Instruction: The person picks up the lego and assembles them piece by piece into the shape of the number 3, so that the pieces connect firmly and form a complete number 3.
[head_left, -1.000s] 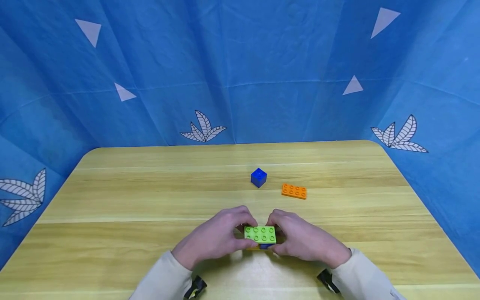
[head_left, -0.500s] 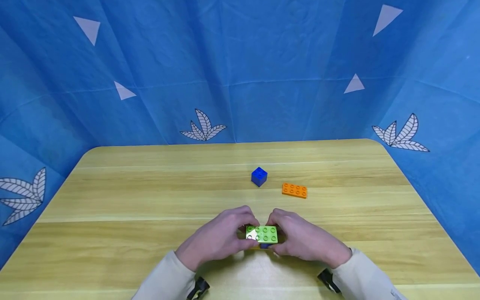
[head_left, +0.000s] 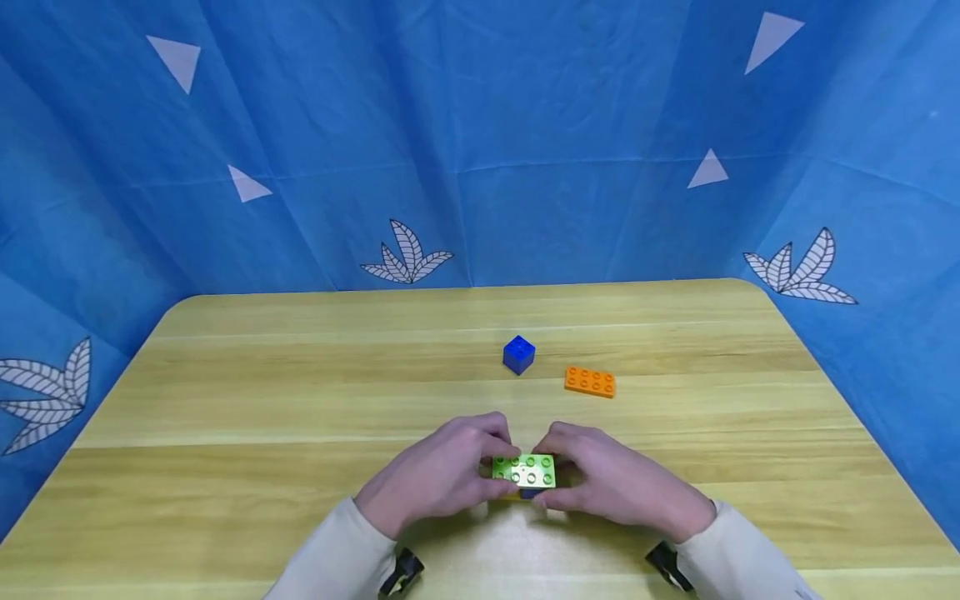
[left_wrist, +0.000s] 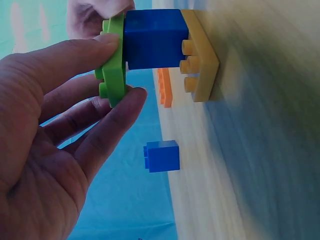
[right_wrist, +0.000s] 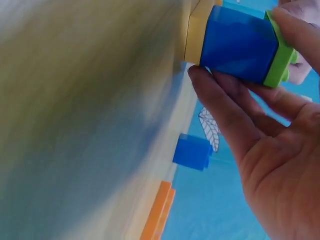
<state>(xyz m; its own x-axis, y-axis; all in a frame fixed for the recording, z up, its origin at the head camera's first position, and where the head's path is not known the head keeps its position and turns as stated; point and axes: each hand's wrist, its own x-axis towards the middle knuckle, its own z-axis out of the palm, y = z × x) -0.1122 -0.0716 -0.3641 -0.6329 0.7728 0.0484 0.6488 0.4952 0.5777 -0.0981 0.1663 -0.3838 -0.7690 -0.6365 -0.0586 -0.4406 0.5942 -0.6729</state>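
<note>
A stack of toy building bricks stands near the front middle of the table. On top is a lime-green plate (head_left: 530,472) with several studs. Beneath it sits a blue brick (left_wrist: 155,40), and a yellow-orange plate (left_wrist: 204,60) with some bare studs forms the base. My left hand (head_left: 442,467) pinches the green plate's left end between thumb and fingers. From the other side my right hand (head_left: 615,475) holds the stack, thumb at its near side. Its fingertips (right_wrist: 200,75) lie along the blue brick by the lower plate.
Beyond the hands, a loose small blue brick (head_left: 518,356) and an orange plate (head_left: 589,382) lie on the wooden table (head_left: 300,375). A blue cloth (head_left: 525,100) with white triangles and leaf prints hangs behind the table.
The stack and my left hand have shifted slightly right. My right hand keeps nearly the same place, its wrist a little further right. The loose bricks lie as before.
</note>
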